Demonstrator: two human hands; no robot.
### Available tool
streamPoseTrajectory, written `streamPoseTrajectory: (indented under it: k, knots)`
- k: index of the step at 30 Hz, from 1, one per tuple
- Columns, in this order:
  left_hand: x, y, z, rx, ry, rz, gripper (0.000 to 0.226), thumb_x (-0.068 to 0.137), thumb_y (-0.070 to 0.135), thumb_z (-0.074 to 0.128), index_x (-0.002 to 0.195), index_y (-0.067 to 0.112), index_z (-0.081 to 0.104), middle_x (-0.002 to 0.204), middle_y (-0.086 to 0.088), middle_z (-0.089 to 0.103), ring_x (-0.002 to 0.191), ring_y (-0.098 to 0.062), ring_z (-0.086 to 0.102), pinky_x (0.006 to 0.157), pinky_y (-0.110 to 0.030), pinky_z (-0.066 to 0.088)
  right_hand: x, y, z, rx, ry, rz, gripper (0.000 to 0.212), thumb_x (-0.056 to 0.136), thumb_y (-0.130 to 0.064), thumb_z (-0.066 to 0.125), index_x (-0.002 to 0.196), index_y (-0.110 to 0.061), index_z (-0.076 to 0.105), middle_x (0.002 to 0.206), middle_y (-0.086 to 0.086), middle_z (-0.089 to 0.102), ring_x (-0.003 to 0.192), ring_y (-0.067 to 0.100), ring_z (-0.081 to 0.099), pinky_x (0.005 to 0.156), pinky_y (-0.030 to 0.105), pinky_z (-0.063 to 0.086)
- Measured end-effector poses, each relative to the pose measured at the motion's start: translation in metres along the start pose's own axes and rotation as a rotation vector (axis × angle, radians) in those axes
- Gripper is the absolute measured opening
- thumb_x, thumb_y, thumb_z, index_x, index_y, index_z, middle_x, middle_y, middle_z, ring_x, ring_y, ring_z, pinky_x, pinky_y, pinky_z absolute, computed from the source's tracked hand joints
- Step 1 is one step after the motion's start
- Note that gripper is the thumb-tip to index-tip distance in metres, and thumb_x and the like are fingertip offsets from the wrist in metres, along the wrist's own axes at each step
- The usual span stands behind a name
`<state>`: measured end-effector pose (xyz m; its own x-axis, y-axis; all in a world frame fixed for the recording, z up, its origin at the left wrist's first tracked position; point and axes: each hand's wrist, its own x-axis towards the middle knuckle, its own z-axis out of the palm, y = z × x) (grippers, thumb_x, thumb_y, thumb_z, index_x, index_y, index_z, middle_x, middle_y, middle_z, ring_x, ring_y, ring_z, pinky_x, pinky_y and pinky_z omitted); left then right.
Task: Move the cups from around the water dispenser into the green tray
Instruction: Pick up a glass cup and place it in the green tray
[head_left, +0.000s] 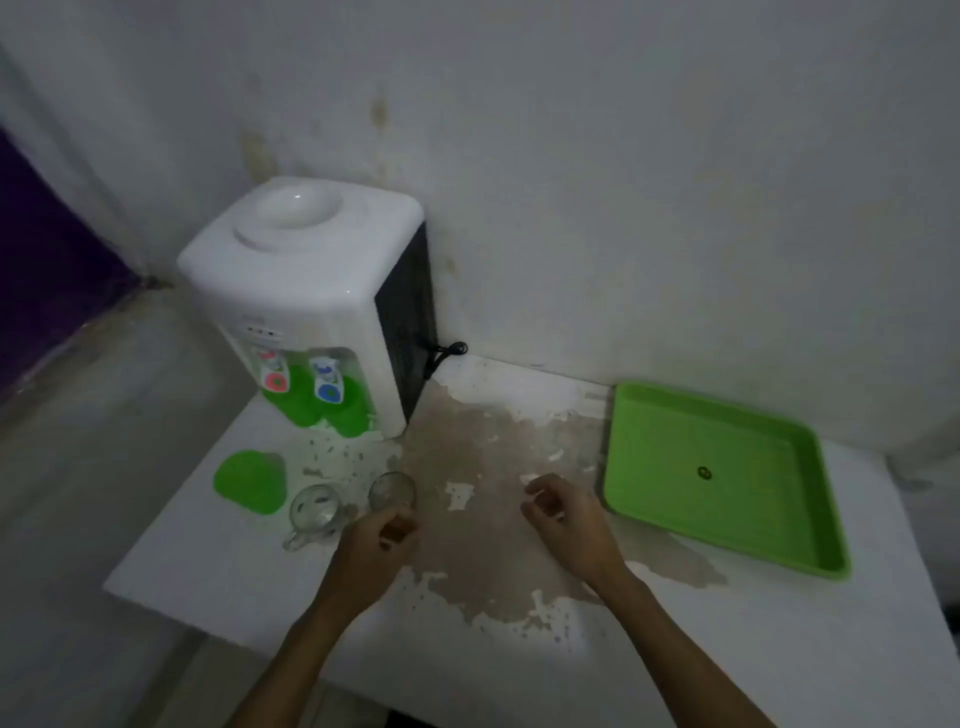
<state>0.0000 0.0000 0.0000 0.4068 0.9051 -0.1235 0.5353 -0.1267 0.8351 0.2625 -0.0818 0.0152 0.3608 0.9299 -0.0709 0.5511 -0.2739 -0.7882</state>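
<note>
White water dispenser (306, 291) sits at the back-left corner of the table (779, 649), against the wall. Red tap on its left, blue tap on its right. Two green cups (322, 402) stand in the dispenser bay under the taps, touching each other.

Third green cup (250, 482) is on the table in front of the dispenser, off to the left, lying tilted or on its side; can't tell which. Just right of it: clear glass mug (314, 512), upright, handle pointing toward the camera. Next right: clear glass tumbler (392, 491), upright.

Left hand (371, 543) is at the tumbler, fingers curled around its near side. Looks like contact, grip not confirmed, and the glass is down on the table, not lifted.

Right hand (563, 514) hovers over the middle of the table, fingers loosely curled, holding nothing. It's between the tumbler and the tray, closer to the tray.

Green tray (826, 551) lies flat at the right side of the table, near the wall, well apart from the dispenser. No cups in it. Small dark mark at its centre.

Table top is white with a large worn brown patch across the middle. Black cable (444, 353) runs from the dispenser's right rear side.
</note>
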Motion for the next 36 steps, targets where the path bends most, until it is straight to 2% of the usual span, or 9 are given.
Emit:
streamPoseTrajectory:
  k: [5,9,12,15,18,22,29,33,36]
  knots:
    - [0.007,-0.015,-0.024,0.080,0.069,0.044,0.024,0.084,0.015,0.073,0.091,0.037,0.067,0.092,0.017,0.067,0.088,0.000,0.063,0.073,-0.021,0.052,0.016,-0.017,0.034,0.020,-0.118,0.029,0.013,0.086,-0.027,0.068,0.099,-0.026,0.068,0.074,-0.008,0.064,0.068,0.007,0.062,0.064,0.027,0.053]
    - [0.031,-0.022,-0.037,0.196,0.035,0.065,0.032,0.081,0.025,0.068,0.112,0.023,0.064,0.109,0.002,0.061,0.100,-0.017,0.061,0.084,-0.035,0.052,0.031,-0.032,0.060,0.042,-0.106,0.057,0.010,0.087,-0.020,0.069,0.096,-0.025,0.067,0.070,-0.008,0.061,0.064,0.004,0.059,0.059,0.012,0.044]
    - [0.052,-0.021,-0.038,0.289,-0.116,-0.010,0.050,0.083,0.030,0.067,0.131,0.022,0.054,0.131,-0.001,0.054,0.119,-0.023,0.054,0.093,-0.038,0.050,0.037,-0.039,0.073,0.099,-0.073,0.086,0.010,0.087,-0.014,0.068,0.096,-0.019,0.069,0.070,0.002,0.064,0.061,0.003,0.057,0.057,0.010,0.044]
    - [0.074,-0.034,-0.036,0.425,-0.324,-0.059,0.069,0.084,0.038,0.066,0.147,0.030,0.037,0.154,-0.001,0.036,0.137,-0.025,0.041,0.104,-0.040,0.045,0.042,-0.044,0.086,0.137,-0.082,0.131,0.012,0.087,-0.011,0.068,0.096,-0.018,0.070,0.068,0.000,0.062,0.059,0.002,0.056,0.058,0.014,0.046]
    - [0.089,-0.046,-0.030,0.487,-0.466,-0.090,0.080,0.084,0.033,0.066,0.152,0.035,0.024,0.160,-0.003,0.025,0.135,-0.032,0.045,0.101,-0.041,0.046,0.045,-0.043,0.094,0.152,-0.071,0.170,0.013,0.087,-0.013,0.068,0.098,-0.020,0.070,0.073,0.003,0.066,0.064,0.006,0.061,0.062,0.016,0.048]
    - [0.097,-0.051,-0.023,0.537,-0.464,-0.065,0.080,0.084,0.028,0.067,0.151,0.033,0.025,0.156,-0.005,0.030,0.122,-0.034,0.056,0.092,-0.041,0.051,0.043,-0.038,0.097,0.163,-0.020,0.231,0.013,0.088,-0.013,0.068,0.099,-0.019,0.071,0.082,0.008,0.071,0.073,0.008,0.064,0.064,0.011,0.048]
    - [0.107,-0.041,-0.025,0.563,-0.481,0.030,0.071,0.074,0.033,0.072,0.138,0.034,0.040,0.148,-0.001,0.046,0.114,-0.033,0.061,0.085,-0.040,0.054,0.038,-0.030,0.096,0.185,0.003,0.279,0.012,0.087,-0.009,0.067,0.089,-0.021,0.071,0.072,-0.008,0.066,0.065,-0.003,0.059,0.063,0.009,0.046]
    - [0.109,-0.018,-0.018,0.476,-0.466,0.067,0.058,0.072,0.042,0.072,0.124,0.037,0.047,0.130,0.003,0.060,0.108,-0.027,0.064,0.083,-0.039,0.056,0.033,-0.020,0.090,0.277,0.053,0.326,0.016,0.090,-0.015,0.066,0.083,-0.029,0.069,0.074,0.001,0.070,0.070,0.014,0.066,0.066,0.023,0.052]
    - [0.107,0.012,-0.005,0.366,-0.431,0.143,0.056,0.070,0.041,0.076,0.120,0.036,0.052,0.122,0.008,0.061,0.107,-0.019,0.062,0.083,-0.034,0.054,0.025,-0.016,0.080,0.453,0.095,0.449,0.014,0.096,-0.027,0.061,0.089,-0.019,0.070,0.086,0.015,0.072,0.073,0.022,0.068,0.066,0.032,0.054]
